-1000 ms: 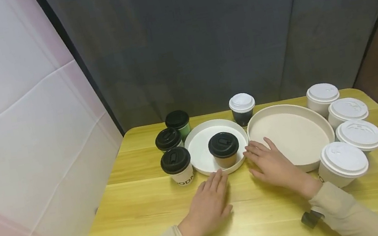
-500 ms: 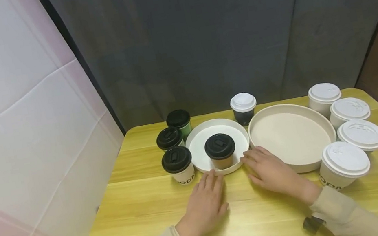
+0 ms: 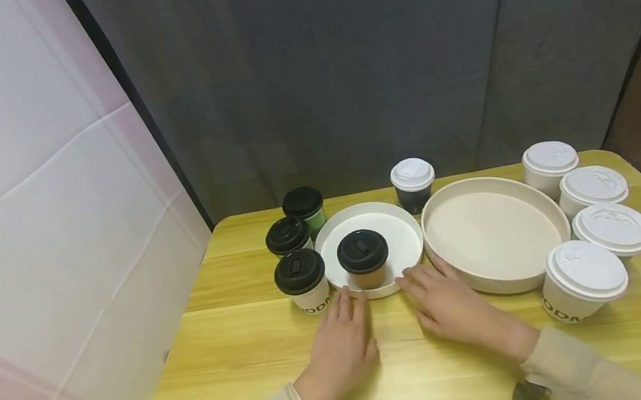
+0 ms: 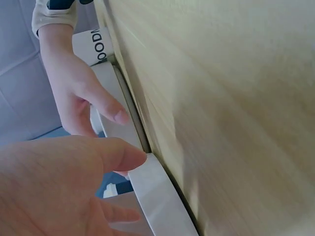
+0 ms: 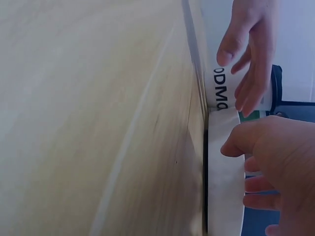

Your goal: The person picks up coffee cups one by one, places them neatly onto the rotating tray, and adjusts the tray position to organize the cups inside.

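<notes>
A paper cup with a black lid and brown body (image 3: 363, 259) stands upright in the smaller white round tray (image 3: 397, 217), near its front. My left hand (image 3: 339, 351) lies at the tray's front left, its extended fingertips at the rim just below the cup. At the front right of the same tray is my right hand (image 3: 460, 307), fingers spread, close to the beige round tray (image 3: 491, 229) too. Neither hand grips anything. In the left wrist view, the left hand (image 4: 54, 184) is beside the tray walls; the right wrist view has the right hand (image 5: 275, 157) beside the white wall.
Several black-lidded cups (image 3: 302, 280) stand left of the white tray. A white-lidded dark cup (image 3: 413, 185) is behind, between the trays. Several white-lidded cups (image 3: 584, 277) line the beige tray's right side. The wooden table (image 3: 247, 372) ends against a dark curtain (image 3: 315, 89).
The brown cup has shifted left within the white tray. Both hands have moved slightly left with it. The other cups and the beige tray stay in place.
</notes>
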